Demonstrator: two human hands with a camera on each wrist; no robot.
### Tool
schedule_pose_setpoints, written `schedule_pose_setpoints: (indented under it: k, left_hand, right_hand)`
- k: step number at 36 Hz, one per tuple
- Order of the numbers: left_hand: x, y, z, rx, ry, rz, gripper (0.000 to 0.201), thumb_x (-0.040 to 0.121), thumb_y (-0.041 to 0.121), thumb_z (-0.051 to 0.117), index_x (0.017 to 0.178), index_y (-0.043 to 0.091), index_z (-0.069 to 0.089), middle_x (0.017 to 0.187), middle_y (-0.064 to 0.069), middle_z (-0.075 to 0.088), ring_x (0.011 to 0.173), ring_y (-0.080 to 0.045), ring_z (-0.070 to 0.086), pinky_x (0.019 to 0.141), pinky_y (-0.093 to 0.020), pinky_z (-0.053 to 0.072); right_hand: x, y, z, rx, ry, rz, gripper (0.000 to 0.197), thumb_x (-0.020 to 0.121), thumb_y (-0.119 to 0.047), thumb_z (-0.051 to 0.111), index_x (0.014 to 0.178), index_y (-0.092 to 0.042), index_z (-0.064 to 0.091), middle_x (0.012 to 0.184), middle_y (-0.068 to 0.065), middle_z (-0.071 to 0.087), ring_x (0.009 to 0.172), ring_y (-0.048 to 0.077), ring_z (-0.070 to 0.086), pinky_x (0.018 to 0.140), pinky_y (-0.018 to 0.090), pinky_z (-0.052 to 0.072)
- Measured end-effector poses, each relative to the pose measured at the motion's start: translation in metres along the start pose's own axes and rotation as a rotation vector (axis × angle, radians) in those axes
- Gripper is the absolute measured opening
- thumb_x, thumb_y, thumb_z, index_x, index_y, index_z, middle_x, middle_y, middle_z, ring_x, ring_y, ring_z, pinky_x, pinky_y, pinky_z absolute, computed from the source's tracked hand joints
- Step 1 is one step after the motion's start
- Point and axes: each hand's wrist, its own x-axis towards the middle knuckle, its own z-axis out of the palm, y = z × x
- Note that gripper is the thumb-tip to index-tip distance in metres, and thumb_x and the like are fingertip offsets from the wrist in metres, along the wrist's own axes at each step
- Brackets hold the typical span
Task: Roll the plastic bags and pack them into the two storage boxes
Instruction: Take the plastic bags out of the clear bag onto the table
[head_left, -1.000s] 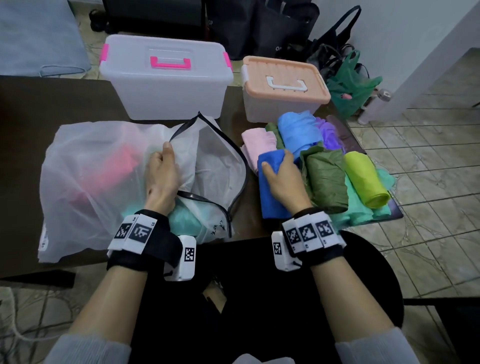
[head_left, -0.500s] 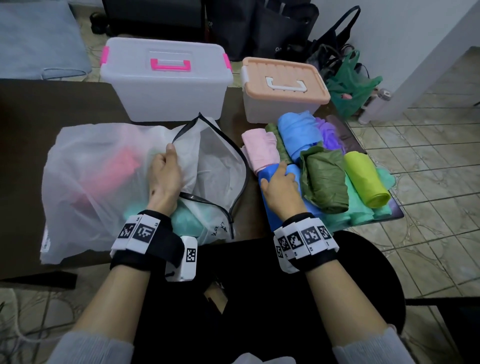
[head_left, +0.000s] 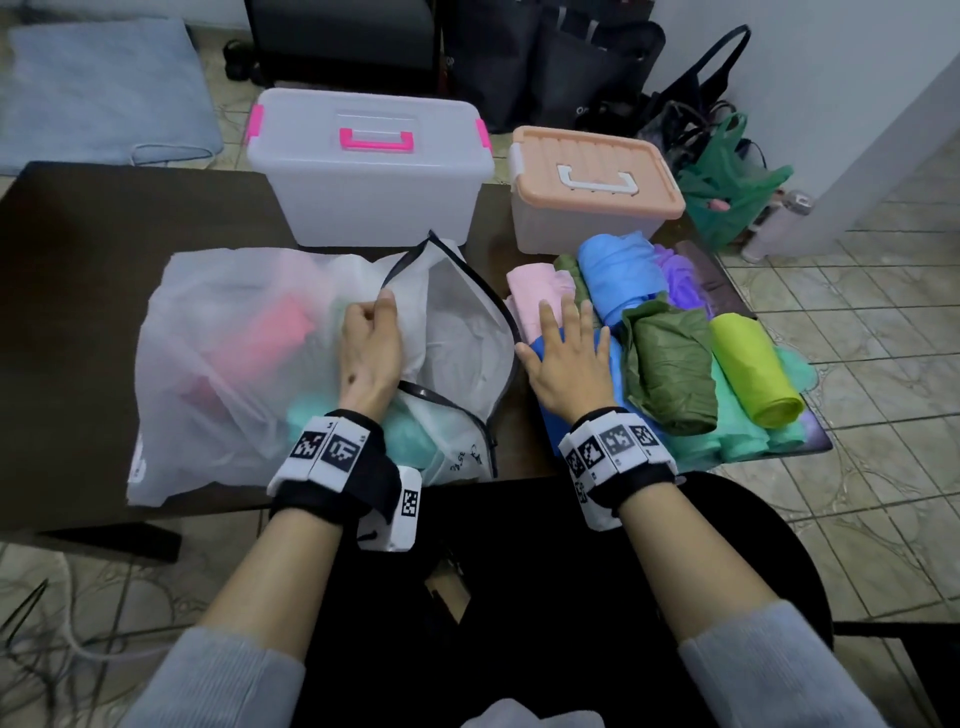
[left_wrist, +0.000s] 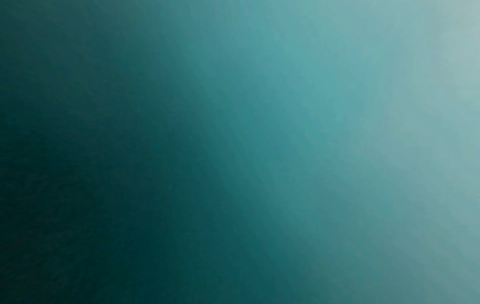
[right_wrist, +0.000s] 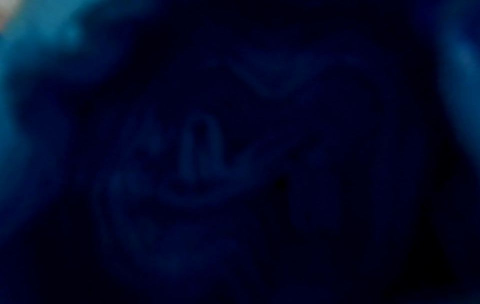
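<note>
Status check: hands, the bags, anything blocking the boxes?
Left hand grips white zippered mesh bag. Right hand flat on dark blue plastic bag. Clear pink-handled box and peach-lidded box both shut.

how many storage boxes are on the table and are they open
2, both with lids shut. The clear box with pink handle stands at the table's far edge, behind the big translucent bag. The peach-lidded box sits to its right, behind the rolled bags.
</note>
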Motion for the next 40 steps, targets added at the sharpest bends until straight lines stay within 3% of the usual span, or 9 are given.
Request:
schedule_pose_setpoints:
  k: [3,6,9,13,17,22,30,35,40]
  left_hand:
    - [0.000,0.007,-0.009,0.044,0.016,-0.010,0.040,0.097,0.037,0.041,0.109,0.002,0.055,0.098,-0.009,0.062,0.086,-0.021,0.056,0.076,-0.029,0.041]
    - [0.003,0.015,-0.026,0.066,0.049,-0.033,0.022,0.094,0.029,0.047,0.109,0.014,0.053,0.106,0.000,0.059,0.101,-0.019,0.059,0.093,-0.030,0.045]
    - [0.005,0.019,-0.050,0.174,0.196,-0.020,0.029,0.094,0.021,0.047,0.120,0.011,0.052,0.112,0.002,0.055,0.104,-0.014,0.051,0.085,-0.016,0.035]
    - [0.004,0.015,-0.078,0.422,0.453,-0.137,0.045,0.088,0.025,0.049,0.129,0.010,0.043,0.142,-0.011,0.036,0.132,-0.030,0.029,0.105,-0.038,0.025]
    - [0.008,0.003,-0.093,0.468,0.417,-0.396,0.067,0.084,0.028,0.050,0.141,0.001,0.026,0.156,-0.017,0.001,0.143,-0.035,0.002,0.112,-0.050,0.008]
    - [0.014,-0.011,-0.104,0.283,0.319,-0.513,0.073,0.092,0.031,0.045,0.145,-0.002,0.008,0.150,-0.021,0.025,0.139,-0.036,0.023,0.111,-0.039,0.020]
    - [0.010,-0.018,-0.112,0.175,0.234,-0.493,0.063,0.091,0.041,0.051,0.137,-0.002,0.041,0.142,-0.019,0.043,0.127,-0.034,0.044,0.101,-0.030,0.036]
    - [0.002,0.008,-0.091,0.120,0.227,-0.331,0.044,0.082,0.036,0.051,0.110,0.004,0.063,0.118,-0.014,0.063,0.104,-0.033,0.059,0.086,-0.028,0.045]
    - [-0.007,0.037,-0.062,0.046,0.190,-0.151,0.030,0.082,0.028,0.045,0.075,0.005,0.061,0.101,-0.020,0.065,0.090,-0.033,0.058,0.079,-0.037,0.050]
  right_hand:
    - [0.005,0.002,0.005,0.015,-0.049,0.002,0.057,0.102,-0.038,0.026,0.151,-0.013,0.009,0.159,0.008,0.003,0.146,0.027,0.000,0.115,0.049,0.005]
    - [0.007,0.002,0.006,0.001,-0.047,-0.004,0.053,0.102,-0.029,0.024,0.151,-0.011,0.010,0.159,0.008,0.007,0.146,0.028,0.005,0.114,0.049,0.009]
    - [0.007,0.002,0.007,0.006,-0.036,-0.005,0.053,0.102,-0.027,0.024,0.151,-0.010,0.011,0.159,0.009,0.008,0.145,0.028,0.006,0.114,0.049,0.010]
    - [0.006,0.001,0.008,0.008,-0.012,-0.004,0.053,0.102,-0.029,0.024,0.150,-0.010,0.014,0.158,0.010,0.011,0.145,0.028,0.008,0.114,0.048,0.010]
    - [0.005,0.001,0.008,0.068,0.002,0.006,0.055,0.102,-0.035,0.024,0.150,-0.010,0.017,0.158,0.010,0.013,0.145,0.027,0.008,0.115,0.046,0.007]
    - [0.007,0.003,0.010,0.106,0.000,0.010,0.055,0.102,-0.038,0.024,0.150,-0.011,0.018,0.158,0.009,0.012,0.145,0.025,0.007,0.115,0.046,0.005]
    - [0.006,0.001,0.011,0.079,0.037,0.005,0.056,0.102,-0.038,0.026,0.149,-0.009,0.021,0.157,0.011,0.015,0.145,0.026,0.009,0.115,0.047,0.007]
    - [0.006,0.000,0.012,0.078,0.044,0.006,0.056,0.101,-0.039,0.026,0.149,-0.009,0.022,0.157,0.012,0.016,0.145,0.027,0.010,0.115,0.047,0.008]
    - [0.006,0.000,0.011,0.097,0.031,0.011,0.056,0.102,-0.039,0.025,0.149,-0.010,0.022,0.157,0.010,0.015,0.145,0.026,0.009,0.115,0.047,0.006]
